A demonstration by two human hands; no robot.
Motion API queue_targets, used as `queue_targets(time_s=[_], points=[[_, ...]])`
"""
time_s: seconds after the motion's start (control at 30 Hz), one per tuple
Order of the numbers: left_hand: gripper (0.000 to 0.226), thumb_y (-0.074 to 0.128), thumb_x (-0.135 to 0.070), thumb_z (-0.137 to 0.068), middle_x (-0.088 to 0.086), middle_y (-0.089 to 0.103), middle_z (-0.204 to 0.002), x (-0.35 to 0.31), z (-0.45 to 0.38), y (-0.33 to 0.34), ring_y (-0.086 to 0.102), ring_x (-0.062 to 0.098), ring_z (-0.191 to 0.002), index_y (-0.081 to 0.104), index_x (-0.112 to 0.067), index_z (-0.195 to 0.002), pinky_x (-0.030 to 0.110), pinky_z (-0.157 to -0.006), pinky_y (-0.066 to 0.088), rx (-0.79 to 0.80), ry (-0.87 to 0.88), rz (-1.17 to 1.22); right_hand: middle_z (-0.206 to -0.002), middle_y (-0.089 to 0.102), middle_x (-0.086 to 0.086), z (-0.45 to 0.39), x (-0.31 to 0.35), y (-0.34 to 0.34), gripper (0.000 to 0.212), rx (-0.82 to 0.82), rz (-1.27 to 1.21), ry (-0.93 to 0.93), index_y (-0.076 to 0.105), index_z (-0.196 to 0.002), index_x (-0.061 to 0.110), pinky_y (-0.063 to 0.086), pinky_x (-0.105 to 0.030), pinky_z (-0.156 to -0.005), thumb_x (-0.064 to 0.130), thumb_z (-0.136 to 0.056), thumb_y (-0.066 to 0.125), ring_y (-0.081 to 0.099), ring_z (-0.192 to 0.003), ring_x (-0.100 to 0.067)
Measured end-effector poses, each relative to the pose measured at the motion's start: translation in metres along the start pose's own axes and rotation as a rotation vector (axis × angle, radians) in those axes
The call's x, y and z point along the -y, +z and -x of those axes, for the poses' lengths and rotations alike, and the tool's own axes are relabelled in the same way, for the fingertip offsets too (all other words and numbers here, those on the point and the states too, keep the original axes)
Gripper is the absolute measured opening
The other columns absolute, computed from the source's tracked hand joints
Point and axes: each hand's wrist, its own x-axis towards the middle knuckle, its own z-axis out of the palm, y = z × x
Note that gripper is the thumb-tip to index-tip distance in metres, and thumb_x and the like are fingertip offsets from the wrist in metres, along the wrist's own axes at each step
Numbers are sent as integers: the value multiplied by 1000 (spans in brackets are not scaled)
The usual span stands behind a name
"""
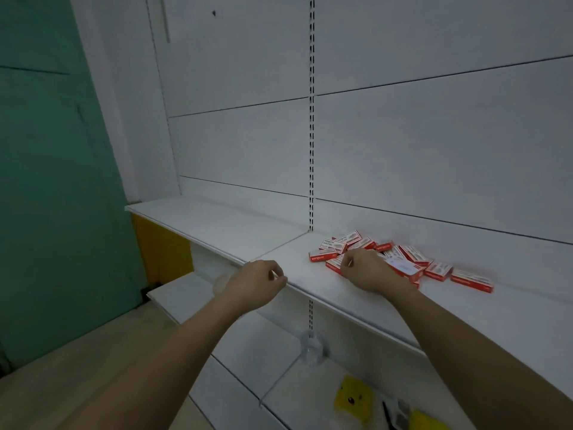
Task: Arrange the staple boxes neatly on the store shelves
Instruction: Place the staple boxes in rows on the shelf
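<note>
Lying in a loose heap on the white shelf (217, 225), the boxes (400, 262) sit to the right of the slotted upright (311, 119), near the shelf's back and well clear of its left end. They are small, flat and red, each with a white panel on its broad face and white lettering along a red side; the writing is too blurred to read, so no brand can be told. Several overlap or lean on one another at different angles, while one box (472, 280) lies apart at the right edge of the heap.

The right hand (367, 268) rests over the near side of the heap, knuckles up, fingers curled down among the boxes; whether they actually pinch one cannot be told, since the fingertips are hidden. The left hand (259, 279) hovers at the front edge of the shelf, left of the heap and apart from it, fingers loosely curled with nothing in them.

Below, a lower shelf (248, 367) carries a clear round thing (313, 346), blurred, and yellow items (353, 395) near the bottom edge. A teal wall (46, 181) stands at the left.
</note>
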Motion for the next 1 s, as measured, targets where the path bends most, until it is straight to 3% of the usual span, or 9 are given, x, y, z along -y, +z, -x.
queue_targets(time_s=[0.13,0.3,0.4,0.5,0.63,0.83,1.0], points=[[20,55,-40,-90,-10,64,-96,36,-58,8,58,9,-83,66,-28,-102,29,-75,49,54,88,77,-100,66,-8,-39,5,20,14,-76,117,67,63,-98,10,47,-32,-75,20,-90,56,59,-88,-21],[20,60,-38,-89,-10,64,-98,64,-131,29,58,9,-84,66,-27,-104,26,-74,45,150,271,214,-95,60,-10,-61,14,39,30,-144,209,208,64,-99,8,41,-32,-71,35,-88,61,57,-87,-24],[20,62,-36,-88,-10,64,-97,62,-162,44,56,9,-85,66,-27,-105,27,-80,46,199,376,316,-102,50,1,-59,11,54,30,-214,219,244,61,-102,22,39,-30,-80,47,-86,61,47,-96,-17],[16,59,-31,-91,-8,65,-98,48,-191,57,59,9,-86,66,-25,-104,27,-79,49,180,405,464,-109,47,6,-47,10,70,33,-340,201,223,62,-112,23,41,-32,-92,42,-86,63,41,-103,-14],[12,59,-20,-91,-1,66,-99,35,-215,81,61,12,-83,66,-18,-101,20,-68,45,162,336,632,-108,42,11,-44,13,77,34,-409,224,214,60,-119,22,39,-28,-93,35,-88,62,37,-104,-8],[25,50,-7,-93,2,62,-115,22,-245,96,60,16,-99,65,-16,-111,23,-76,44,165,349,623,-106,40,11,-44,11,80,40,-424,248,228,58,-127,19,33,-21,-89,34,-90,60,35,-102,-7],[45,37,5,-95,6,50,-137,15,-271,94,47,18,-124,57,-13,-131,6,-85,30,244,540,430,-105,41,11,-44,12,78,37,-430,200,246,61,-125,19,32,-22,-87,35,-91,57,36,-103,-8]])
